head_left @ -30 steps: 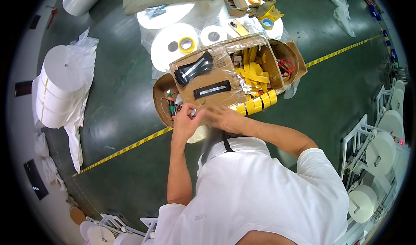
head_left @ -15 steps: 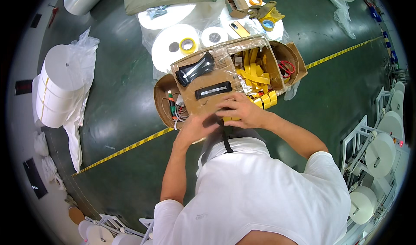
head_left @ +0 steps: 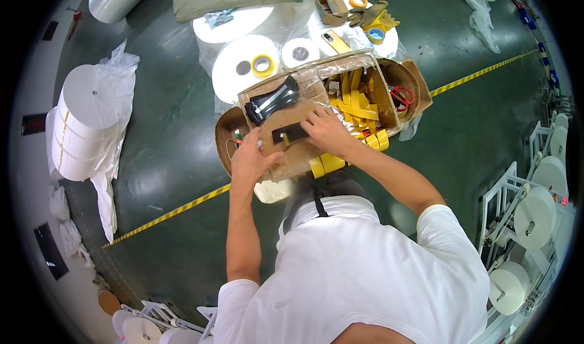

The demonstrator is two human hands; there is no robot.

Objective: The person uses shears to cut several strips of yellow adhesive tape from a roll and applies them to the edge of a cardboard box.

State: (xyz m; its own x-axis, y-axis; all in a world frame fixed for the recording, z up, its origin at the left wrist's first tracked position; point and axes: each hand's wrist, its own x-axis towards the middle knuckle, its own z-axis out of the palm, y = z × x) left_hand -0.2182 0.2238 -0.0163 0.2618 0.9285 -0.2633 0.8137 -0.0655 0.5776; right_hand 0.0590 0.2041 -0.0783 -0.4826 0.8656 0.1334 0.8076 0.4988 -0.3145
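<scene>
Mid-sort, both hands in the cardboard box [head_left: 316, 122]: left hand [head_left: 250, 158] lies open and flat on its plastic-covered front, right hand [head_left: 325, 131] curls fingers onto a black flat piece [head_left: 289, 133] at centre, next move likely needs a firm pinch.

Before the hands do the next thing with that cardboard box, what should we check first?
1. Left hand resting on the box's cardboard flap: ok.
2. Right hand on the small black piece: ok, fingers touch it.
3. Firm grip on the black piece: cannot tell, fingers hide part of it.
4. Red-handled scissors away from both hands: ok, they lie at the box's far right end.
5. Black tool under the clear wrap out of the way: ok, it lies beyond the hands.
6. Yellow strips staying inside the box: not ok, some yellow pieces stick out at the near edge.
</scene>
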